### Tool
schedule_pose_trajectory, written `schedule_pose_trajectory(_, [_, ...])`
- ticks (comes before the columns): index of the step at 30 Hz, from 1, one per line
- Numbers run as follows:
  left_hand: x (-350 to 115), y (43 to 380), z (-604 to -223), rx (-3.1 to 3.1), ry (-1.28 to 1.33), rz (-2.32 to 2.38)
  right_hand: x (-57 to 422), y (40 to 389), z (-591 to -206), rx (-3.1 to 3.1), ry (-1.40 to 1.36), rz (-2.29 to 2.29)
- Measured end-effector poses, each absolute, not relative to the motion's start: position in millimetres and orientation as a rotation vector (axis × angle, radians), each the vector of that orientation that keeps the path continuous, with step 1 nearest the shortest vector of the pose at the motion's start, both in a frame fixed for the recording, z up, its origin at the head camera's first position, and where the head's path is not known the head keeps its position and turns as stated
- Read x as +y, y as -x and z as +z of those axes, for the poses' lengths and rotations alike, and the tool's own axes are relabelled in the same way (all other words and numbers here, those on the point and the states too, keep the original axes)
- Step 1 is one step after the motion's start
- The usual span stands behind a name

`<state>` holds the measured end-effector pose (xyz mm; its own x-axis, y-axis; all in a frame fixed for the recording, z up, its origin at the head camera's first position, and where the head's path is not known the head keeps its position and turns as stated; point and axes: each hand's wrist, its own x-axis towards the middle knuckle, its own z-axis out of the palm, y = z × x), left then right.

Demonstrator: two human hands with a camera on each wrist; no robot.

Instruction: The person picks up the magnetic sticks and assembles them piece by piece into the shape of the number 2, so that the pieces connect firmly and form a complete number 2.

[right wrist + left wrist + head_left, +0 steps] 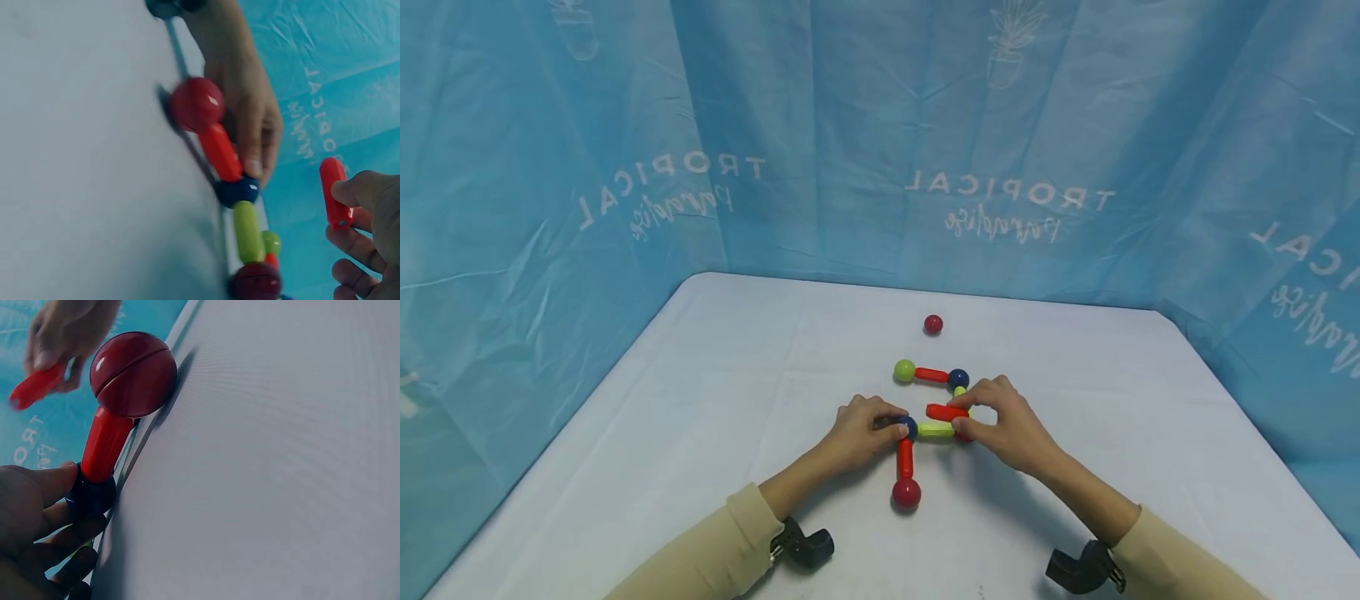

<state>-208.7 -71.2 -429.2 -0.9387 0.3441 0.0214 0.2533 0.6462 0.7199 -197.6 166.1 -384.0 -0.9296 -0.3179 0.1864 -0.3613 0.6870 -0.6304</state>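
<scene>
My left hand (861, 433) pinches a dark blue ball (910, 427) between thumb and fingers. From that ball a red rod (906, 458) runs toward me to a red ball (906, 493). A yellow-green rod (248, 231) leads from the blue ball to another red ball (257, 281), partly hidden behind my right hand in the head view. Between thumb and fingers, my right hand (1003, 425) holds a loose red rod (334, 192), raised above the chain.
Farther back, a second blue ball (958, 379) joins a red rod (932, 375) that ends in a green ball (905, 371). A single red ball (933, 324) lies beyond on the white table (760, 367). Blue curtains (880, 142) surround the table's back and sides.
</scene>
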Motion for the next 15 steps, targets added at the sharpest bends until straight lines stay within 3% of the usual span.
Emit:
schedule_pose_trajectory(7, [-71,208,-430,2.738,-0.495,1.192,178,165,-405,-2.931,-0.504,1.106])
schedule_pose_trajectory(15, [-71,209,-431,2.744,-0.495,1.189,181,148,-425,-2.954,-0.628,0.946])
